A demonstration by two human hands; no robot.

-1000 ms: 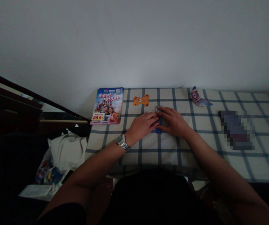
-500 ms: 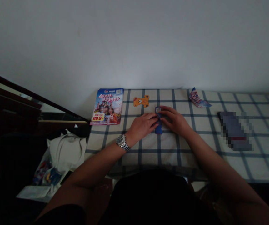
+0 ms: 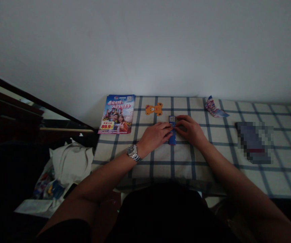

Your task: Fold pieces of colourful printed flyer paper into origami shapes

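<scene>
Hands meet over a blue paper strip [image 3: 172, 137] lying flat on the checked tablecloth [image 3: 160, 158], mid-table, its long axis running away from the person. Left hand [image 3: 155, 135], with a metal wristwatch [image 3: 133, 152] at the wrist, grips the strip's left edge with its fingertips. Right hand [image 3: 190, 130] curls its fingers onto the upper right edge, grasping it. The strip's far end bears a small white square code, unreadable. Flyer [image 3: 117, 114] at the table's far left corner shows a yellow "89.9" price tag; its headline is not legible. Orange bear cutout [image 3: 153, 109] lies just beyond the strip.
</scene>
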